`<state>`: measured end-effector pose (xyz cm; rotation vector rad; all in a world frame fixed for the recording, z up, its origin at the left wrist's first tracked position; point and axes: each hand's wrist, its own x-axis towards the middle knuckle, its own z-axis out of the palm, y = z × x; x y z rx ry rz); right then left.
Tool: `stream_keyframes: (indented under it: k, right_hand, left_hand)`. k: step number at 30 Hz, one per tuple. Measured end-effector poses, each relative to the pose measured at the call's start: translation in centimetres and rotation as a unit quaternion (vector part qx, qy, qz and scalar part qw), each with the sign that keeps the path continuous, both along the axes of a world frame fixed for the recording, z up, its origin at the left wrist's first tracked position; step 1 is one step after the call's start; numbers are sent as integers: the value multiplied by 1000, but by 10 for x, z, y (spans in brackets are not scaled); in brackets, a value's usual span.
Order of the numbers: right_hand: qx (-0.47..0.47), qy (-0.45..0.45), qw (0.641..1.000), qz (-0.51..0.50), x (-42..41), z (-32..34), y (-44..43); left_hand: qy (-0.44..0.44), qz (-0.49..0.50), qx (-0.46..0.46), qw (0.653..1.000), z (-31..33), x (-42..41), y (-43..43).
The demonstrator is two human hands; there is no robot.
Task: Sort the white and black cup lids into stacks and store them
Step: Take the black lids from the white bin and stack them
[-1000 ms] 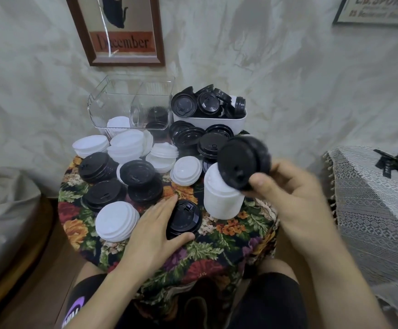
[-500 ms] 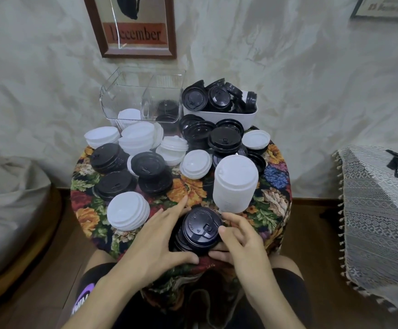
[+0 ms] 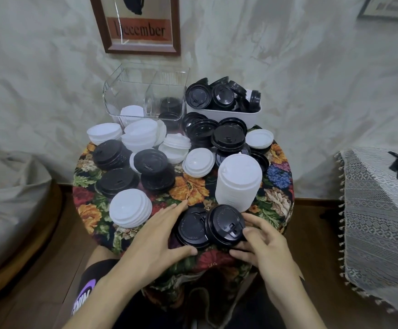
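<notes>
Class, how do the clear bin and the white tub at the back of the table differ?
The clear bin is see-through; the white tub is opaque. The clear bin holds a few lids low down; the white tub is heaped with black lids above its rim. Both stand at the back of the table.
</notes>
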<state>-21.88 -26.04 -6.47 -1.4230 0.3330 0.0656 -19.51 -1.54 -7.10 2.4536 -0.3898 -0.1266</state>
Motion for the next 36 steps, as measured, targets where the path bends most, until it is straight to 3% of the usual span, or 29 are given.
stream_keyframes:
  k: [13,22,29,36]
  right_hand:
    - [-136,-54,986,75,0,7,21]
    - [-377,-79,893,232,-2,13,17]
    - [-450,-94,847,267,6,20,20]
    - [-448,-99,842,284,11,17,13]
  left_hand:
    - [0,2,14,1000,7,-2,-3]
    - [33,-33,40,998,10,-1,-1]
    - [27,-47,29,998,10,-1,2]
    - [27,-26,17,999,5,-1,4]
